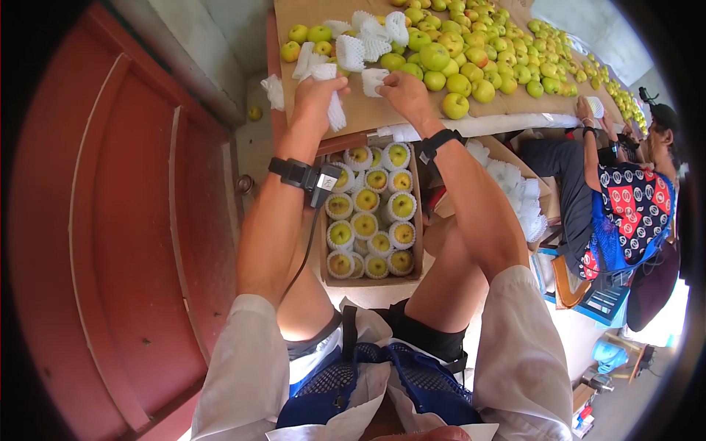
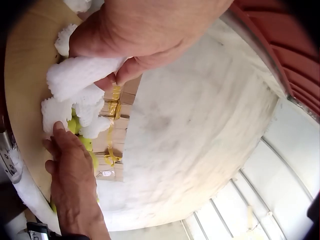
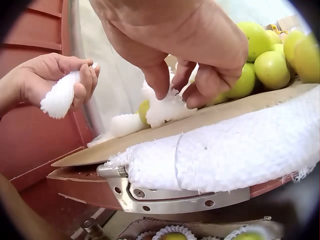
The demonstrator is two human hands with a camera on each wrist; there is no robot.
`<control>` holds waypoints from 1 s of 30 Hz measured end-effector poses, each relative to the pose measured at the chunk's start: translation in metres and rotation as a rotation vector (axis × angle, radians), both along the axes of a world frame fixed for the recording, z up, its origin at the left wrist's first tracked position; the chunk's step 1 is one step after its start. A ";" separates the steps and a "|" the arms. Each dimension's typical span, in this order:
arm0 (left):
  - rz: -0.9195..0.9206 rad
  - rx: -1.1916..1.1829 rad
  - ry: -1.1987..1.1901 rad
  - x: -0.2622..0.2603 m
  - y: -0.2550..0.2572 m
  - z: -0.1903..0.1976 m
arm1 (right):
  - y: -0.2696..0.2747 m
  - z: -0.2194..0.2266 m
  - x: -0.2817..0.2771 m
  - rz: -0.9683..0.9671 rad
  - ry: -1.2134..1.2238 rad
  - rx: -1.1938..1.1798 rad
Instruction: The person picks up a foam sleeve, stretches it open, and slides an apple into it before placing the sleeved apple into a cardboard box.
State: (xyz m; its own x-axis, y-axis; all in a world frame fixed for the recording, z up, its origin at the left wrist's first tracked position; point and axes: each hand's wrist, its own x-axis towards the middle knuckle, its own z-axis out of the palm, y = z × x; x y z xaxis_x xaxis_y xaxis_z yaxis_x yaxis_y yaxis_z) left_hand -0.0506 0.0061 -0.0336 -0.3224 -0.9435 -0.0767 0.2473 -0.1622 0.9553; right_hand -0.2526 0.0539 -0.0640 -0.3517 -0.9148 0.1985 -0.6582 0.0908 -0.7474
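My left hand grips a white foam net, its fingers curled round it, above the table's near left corner. To its right, my right hand has its thumb and fingers at another foam net lying on the cardboard; in the right wrist view the fingertips touch a net. More white nets lie just beyond, among green apples. Whether an apple is inside either net at my hands, I cannot tell.
Below the table edge, a carton holds netted apples. Many loose apples cover the cardboard toward the right. Another person sits at the right near a box of nets. A red door stands left.
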 end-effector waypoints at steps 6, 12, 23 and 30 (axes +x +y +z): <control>-0.006 -0.168 -0.204 -0.020 0.010 -0.004 | 0.028 0.034 0.015 0.023 0.044 -0.096; -0.085 -0.104 -0.057 -0.030 0.028 0.010 | 0.048 0.046 0.023 0.078 -0.068 -0.164; -0.075 -0.033 0.038 -0.040 0.029 0.004 | 0.067 0.056 0.009 0.128 -0.440 -0.183; -0.107 -0.059 0.086 -0.039 0.038 0.015 | 0.060 0.048 0.000 0.110 -0.723 -0.277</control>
